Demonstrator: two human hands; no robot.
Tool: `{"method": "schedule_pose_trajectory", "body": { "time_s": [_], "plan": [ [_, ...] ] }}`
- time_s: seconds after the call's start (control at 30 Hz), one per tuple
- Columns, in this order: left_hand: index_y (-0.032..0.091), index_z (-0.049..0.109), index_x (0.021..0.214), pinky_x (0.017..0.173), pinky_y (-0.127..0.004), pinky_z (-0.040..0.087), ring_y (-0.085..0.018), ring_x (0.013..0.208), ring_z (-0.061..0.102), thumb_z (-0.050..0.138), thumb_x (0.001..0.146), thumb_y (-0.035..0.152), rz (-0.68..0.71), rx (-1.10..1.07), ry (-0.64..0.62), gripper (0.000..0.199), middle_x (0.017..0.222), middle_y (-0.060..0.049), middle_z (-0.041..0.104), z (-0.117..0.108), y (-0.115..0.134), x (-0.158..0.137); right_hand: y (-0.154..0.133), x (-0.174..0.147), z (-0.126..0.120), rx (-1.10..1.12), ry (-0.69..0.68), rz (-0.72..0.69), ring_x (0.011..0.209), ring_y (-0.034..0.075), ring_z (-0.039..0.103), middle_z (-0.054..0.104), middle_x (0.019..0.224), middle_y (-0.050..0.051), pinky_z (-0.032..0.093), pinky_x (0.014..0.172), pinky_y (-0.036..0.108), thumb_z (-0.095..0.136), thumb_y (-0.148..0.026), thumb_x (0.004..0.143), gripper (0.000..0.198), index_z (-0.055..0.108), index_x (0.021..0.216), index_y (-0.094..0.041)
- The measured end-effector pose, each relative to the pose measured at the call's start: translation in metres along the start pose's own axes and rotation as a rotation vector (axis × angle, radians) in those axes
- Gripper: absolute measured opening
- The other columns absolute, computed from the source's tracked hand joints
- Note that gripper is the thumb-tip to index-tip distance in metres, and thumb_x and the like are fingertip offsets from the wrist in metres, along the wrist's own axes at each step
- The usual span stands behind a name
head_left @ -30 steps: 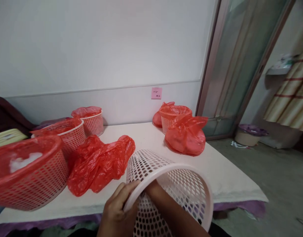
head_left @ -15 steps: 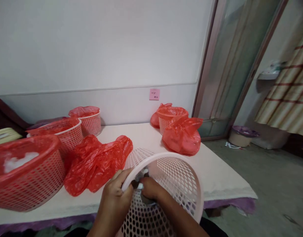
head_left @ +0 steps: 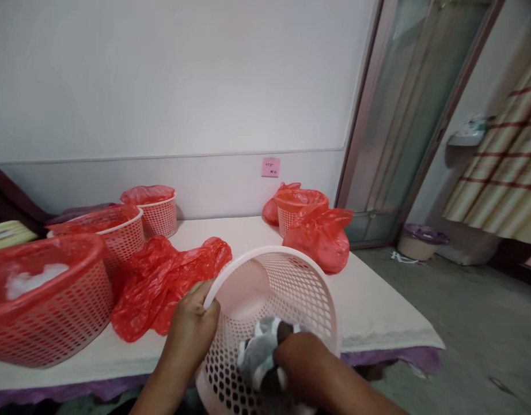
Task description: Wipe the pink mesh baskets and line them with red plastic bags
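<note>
A pale pink perforated plastic basket [head_left: 248, 288] is tilted toward me at the table's front edge, so I look into its open mouth. My left hand [head_left: 195, 323] is closed around its rim on the left, with the thumb inside. Within the basket, my right hand [head_left: 298, 360] is closed on a bunched cloth [head_left: 259, 351] in grey, white and dark brown, held against the inner wall. Most of my right fingers are hidden behind the hand. Just left of the basket lies a crumpled red plastic bag [head_left: 170, 288].
Several lined baskets stand on the left, the nearest a red-lined basket [head_left: 49, 311] with white stuff in it. Back right are another lined basket [head_left: 287, 216] and a tied red bag [head_left: 319, 245]. A bin [head_left: 418, 242] sits on the floor, right.
My right hand has drawn the cloth toward me along the inside of the basket. The basket has tipped and shifted slightly left; my left hand keeps its hold on the rim.
</note>
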State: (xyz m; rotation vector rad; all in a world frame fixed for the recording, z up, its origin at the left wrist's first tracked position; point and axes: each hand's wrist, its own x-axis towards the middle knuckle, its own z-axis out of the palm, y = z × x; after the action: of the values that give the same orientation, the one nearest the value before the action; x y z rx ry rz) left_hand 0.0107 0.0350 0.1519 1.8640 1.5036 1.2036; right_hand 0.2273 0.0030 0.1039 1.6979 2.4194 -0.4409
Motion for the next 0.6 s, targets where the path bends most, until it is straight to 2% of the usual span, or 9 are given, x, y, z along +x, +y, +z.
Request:
{"method": "schedule_pose_trajectory", "body": {
  "time_s": [0.13,0.2,0.33,0.37,0.47,0.53,0.6],
  "plan": [
    [0.020,0.069,0.106,0.085,-0.035,0.047,-0.023,0.093,0.063,0.046,0.078,0.019,0.000,0.015,0.002,0.036,0.090,-0.003,0.068,0.000,0.001,0.004,0.021,-0.018,-0.031,-0.039,0.210,0.154,0.080,0.026,0.070,0.072,0.081,0.016,0.048,0.071,0.031,0.058,-0.015,0.072,0.016,0.071,0.080,-0.015],
    [0.019,0.068,0.108,0.082,-0.035,0.047,-0.023,0.092,0.063,0.046,0.078,0.020,-0.015,0.009,-0.004,0.037,0.091,-0.004,0.068,-0.001,0.002,0.005,0.023,-0.027,-0.034,0.000,0.299,0.201,0.075,0.025,0.070,0.072,0.080,0.015,0.047,0.068,0.030,0.055,-0.016,0.075,0.016,0.070,0.081,-0.016],
    [0.019,0.066,0.112,0.082,-0.034,0.047,-0.021,0.090,0.063,0.045,0.079,0.020,-0.024,0.006,-0.025,0.039,0.098,-0.004,0.069,-0.002,0.003,0.005,0.015,-0.038,-0.012,0.214,0.218,-0.026,0.073,0.020,0.068,0.074,0.083,0.009,0.045,0.064,0.024,0.058,-0.018,0.071,0.013,0.068,0.079,-0.021],
    [0.019,0.067,0.111,0.083,-0.034,0.047,-0.021,0.091,0.063,0.045,0.079,0.019,-0.009,0.018,-0.029,0.039,0.098,-0.004,0.069,-0.002,0.004,0.005,0.015,-0.037,-0.005,0.226,0.209,-0.046,0.075,0.019,0.068,0.074,0.085,0.008,0.044,0.064,0.023,0.057,-0.016,0.072,0.014,0.068,0.079,-0.022],
    [0.018,0.066,0.111,0.082,-0.034,0.047,-0.021,0.089,0.064,0.044,0.079,0.019,0.012,0.062,-0.015,0.039,0.094,-0.004,0.069,0.002,0.004,0.004,0.028,-0.032,0.001,0.076,0.280,0.102,0.077,0.023,0.069,0.074,0.087,0.012,0.043,0.063,0.027,0.051,-0.011,0.073,0.023,0.067,0.087,-0.019],
    [0.018,0.066,0.110,0.082,-0.033,0.048,-0.021,0.090,0.064,0.043,0.079,0.018,0.000,0.061,-0.007,0.039,0.096,-0.005,0.070,0.004,0.004,0.004,0.045,-0.027,-0.007,-0.013,0.359,0.194,0.077,0.026,0.069,0.073,0.087,0.012,0.041,0.061,0.029,0.050,-0.013,0.074,0.029,0.066,0.097,-0.020],
    [0.017,0.065,0.111,0.085,-0.033,0.048,-0.021,0.094,0.065,0.043,0.080,0.019,-0.009,0.036,-0.010,0.039,0.102,-0.006,0.070,0.005,0.002,0.003,0.063,-0.023,-0.021,-0.008,0.461,0.251,0.079,0.026,0.069,0.072,0.089,0.010,0.040,0.061,0.029,0.049,-0.016,0.076,0.029,0.065,0.100,-0.021]
  ]
}}
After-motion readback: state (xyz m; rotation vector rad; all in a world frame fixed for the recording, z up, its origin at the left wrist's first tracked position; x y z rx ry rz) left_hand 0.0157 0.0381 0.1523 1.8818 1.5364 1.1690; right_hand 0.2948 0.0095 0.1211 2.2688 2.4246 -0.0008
